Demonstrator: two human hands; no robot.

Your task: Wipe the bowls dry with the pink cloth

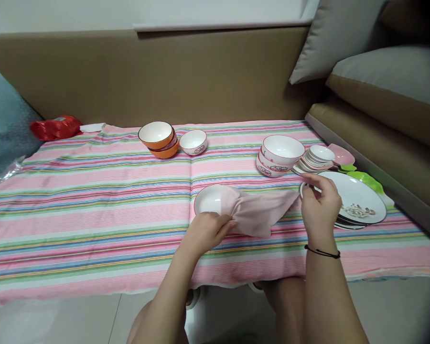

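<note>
A white bowl with a red rim point(207, 199) sits near the front of the bed-like surface, its right part covered by a pale pink cloth point(260, 212). My left hand point(208, 231) is closed at the bowl's near side, gripping the bunched cloth; whether it also grips the rim is hidden. Over to the right, my right hand point(320, 203) pinches the far corner of the cloth, which stretches between both hands. Just behind that hand lies a stack of large white plates point(365, 193) with a brown flower pattern.
Red-rimmed bowls point(283, 150) are stacked beside small dishes point(320, 154). Orange bowls point(157, 136) and a small patterned bowl point(194, 142) stand farther back. Green leaf-shaped dishes point(369, 181), a pink dish point(340, 155) and cushions point(387, 76) are at right; a red bundle point(56, 128) lies left.
</note>
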